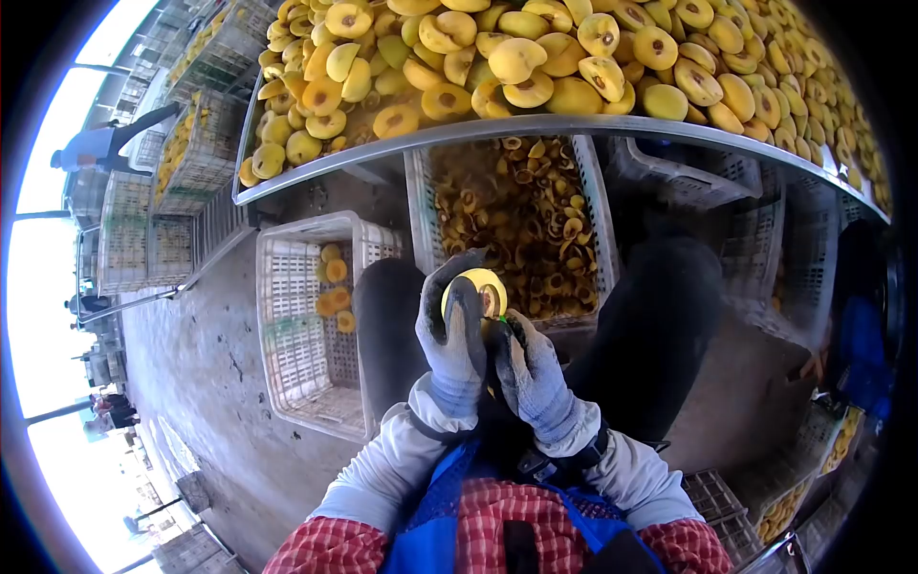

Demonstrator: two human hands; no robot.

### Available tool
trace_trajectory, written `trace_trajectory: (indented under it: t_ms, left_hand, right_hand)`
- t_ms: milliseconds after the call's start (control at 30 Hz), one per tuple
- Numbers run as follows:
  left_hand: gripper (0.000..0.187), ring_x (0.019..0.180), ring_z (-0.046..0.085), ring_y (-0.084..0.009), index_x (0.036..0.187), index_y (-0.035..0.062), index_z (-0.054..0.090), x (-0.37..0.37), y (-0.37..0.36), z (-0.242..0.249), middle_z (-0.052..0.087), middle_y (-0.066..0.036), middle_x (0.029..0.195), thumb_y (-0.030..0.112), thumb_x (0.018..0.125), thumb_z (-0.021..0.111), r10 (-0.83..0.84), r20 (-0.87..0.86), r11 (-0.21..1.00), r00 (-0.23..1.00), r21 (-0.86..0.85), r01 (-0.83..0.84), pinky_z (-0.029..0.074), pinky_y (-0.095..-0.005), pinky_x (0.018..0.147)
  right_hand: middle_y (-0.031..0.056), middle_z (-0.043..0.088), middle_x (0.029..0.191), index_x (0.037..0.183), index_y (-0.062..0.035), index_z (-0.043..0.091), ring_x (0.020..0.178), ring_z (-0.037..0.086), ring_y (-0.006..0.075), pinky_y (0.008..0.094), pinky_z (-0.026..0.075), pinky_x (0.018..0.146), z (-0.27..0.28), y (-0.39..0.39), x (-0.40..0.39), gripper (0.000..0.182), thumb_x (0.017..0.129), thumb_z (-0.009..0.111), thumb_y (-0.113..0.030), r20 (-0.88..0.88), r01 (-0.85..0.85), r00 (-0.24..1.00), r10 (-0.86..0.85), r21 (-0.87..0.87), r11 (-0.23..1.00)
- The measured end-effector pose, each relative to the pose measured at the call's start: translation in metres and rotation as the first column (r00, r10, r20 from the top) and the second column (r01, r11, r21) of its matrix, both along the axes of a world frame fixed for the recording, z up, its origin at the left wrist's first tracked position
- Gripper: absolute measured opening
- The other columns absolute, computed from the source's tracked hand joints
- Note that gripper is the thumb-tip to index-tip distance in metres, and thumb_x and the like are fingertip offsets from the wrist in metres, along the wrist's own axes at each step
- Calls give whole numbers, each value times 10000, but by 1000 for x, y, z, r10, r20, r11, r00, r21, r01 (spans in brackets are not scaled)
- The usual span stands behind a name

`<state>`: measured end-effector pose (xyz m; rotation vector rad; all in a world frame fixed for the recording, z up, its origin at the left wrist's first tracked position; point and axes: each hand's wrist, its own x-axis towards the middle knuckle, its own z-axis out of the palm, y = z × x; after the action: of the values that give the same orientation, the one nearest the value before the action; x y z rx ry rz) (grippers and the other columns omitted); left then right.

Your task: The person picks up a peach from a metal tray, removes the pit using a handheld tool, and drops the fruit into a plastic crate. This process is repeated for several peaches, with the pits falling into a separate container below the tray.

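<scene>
My left hand point(451, 330), in a grey-and-black work glove, is closed round a halved yellow peach point(490, 290). The peach's cut face, with a brown centre, is turned toward my right hand. My right hand point(531, 378), gloved the same way, is curled close against the lower right of the fruit. A small bit of bright green shows at its fingertips, but whatever it grips is mostly hidden. Below both hands, between my knees, a white plastic crate point(418, 212) holds brown and yellow peach scraps point(516, 225).
A metal-edged table point(382, 151) heaped with halved yellow peaches point(516, 59) spans the top. On the left, a white crate point(311, 402) contains several peach pieces point(335, 292). Stacked crates point(143, 239) and a distant person point(91, 148) appear farther left; more crates point(765, 277) stand at right.
</scene>
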<state>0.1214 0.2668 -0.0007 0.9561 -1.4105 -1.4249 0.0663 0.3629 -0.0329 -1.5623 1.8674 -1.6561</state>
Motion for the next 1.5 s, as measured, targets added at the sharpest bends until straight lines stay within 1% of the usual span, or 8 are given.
trace_trajectory:
  t_ms: [200,367,500,767,833,967,1167,1500]
  left_hand:
    - [402,905,591,-142,1109,-47,577,6,-23,4,630,-102,1015,310,931,529,-389,82,921,918,36,387,462,-259,815]
    - [350,901,585,-157,1090,-22,600,-1,-35,-3,619,-107,994,280,939,507,-607,-159,704,779,348,620,460,-279,825]
    - [437,911,612,-226,1078,3,576,0,-12,-32,626,-131,1003,389,963,406,73,-728,456,681,632,627,491,-334,845]
    - [558,1077,562,-240,1295,-22,440,172,-143,-61,577,-168,1157,259,862,652,228,454,974,861,-97,-207,461,-329,903]
    - [628,1051,583,-315,1311,-26,426,163,-166,-44,561,-213,1164,304,833,666,329,942,943,74,-322,-87,473,-351,900]
    - [352,843,624,-225,1082,51,627,26,-180,3,650,-107,936,242,799,713,186,620,936,762,-347,55,487,-331,751]
    - [664,982,606,-380,1088,-66,440,-135,-250,2,623,-254,1039,418,731,723,28,992,846,123,-90,526,482,-395,836]
    - [342,911,626,-186,1165,-2,478,-90,-232,-11,595,-104,1022,42,857,620,-393,329,893,859,-87,442,558,-305,752]
  right_hand:
    - [98,556,769,1055,-8,546,588,530,177,292,437,519,2,3,-12,383,958,481,-373,958,-505,-145,249,-288,813]
    - [2,449,589,890,-85,534,437,424,91,234,325,375,7,1,-11,518,949,353,-567,272,-141,-958,95,-729,670]
    - [12,442,594,985,-72,556,412,385,85,240,307,340,2,-8,-13,535,954,336,-560,257,-36,-910,327,-832,554]
    - [-20,363,541,880,-72,549,378,297,80,213,270,324,-20,-7,-26,517,971,331,-532,602,-295,-791,105,-526,798]
    - [-5,393,550,891,-65,551,369,328,83,211,274,317,-19,-11,-28,515,971,336,-526,693,-366,-718,66,-456,811]
    - [10,422,543,911,-48,546,357,368,95,218,282,305,-11,-23,-29,490,980,347,-490,819,-469,-573,7,-335,817]
    - [15,470,550,923,-24,518,372,414,93,210,310,325,0,-35,-44,474,982,368,-470,915,-443,-380,-133,-54,895]
    - [40,523,610,953,-40,540,407,448,116,226,357,374,-7,-32,-55,452,942,460,-485,937,-281,-350,6,-111,953]
